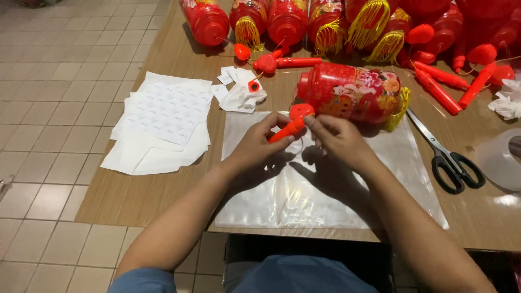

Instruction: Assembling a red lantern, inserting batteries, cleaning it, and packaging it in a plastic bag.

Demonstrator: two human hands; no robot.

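**One lantern in hand, a row waiting behind**

Head view: both hands work at frame centre. The left hand [255, 146] is pinched around an orange handle stick [287, 130]; the right hand [339, 142] has fingertips closed at its tip, beside a red lantern [350, 92] lying on a clear plastic sheet [282, 201]. Along the top edge of the bench [141, 201], a row of lanterns [287, 21] stands, apparently assembled. Loose red sticks [439, 89] remain upper right. No container shows.

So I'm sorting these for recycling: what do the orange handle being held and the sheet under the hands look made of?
The orange handle looks like moulded plastic, smooth and evenly coloured. The sheet seems thin clear plastic film: glossy, wrinkled, reflecting light.
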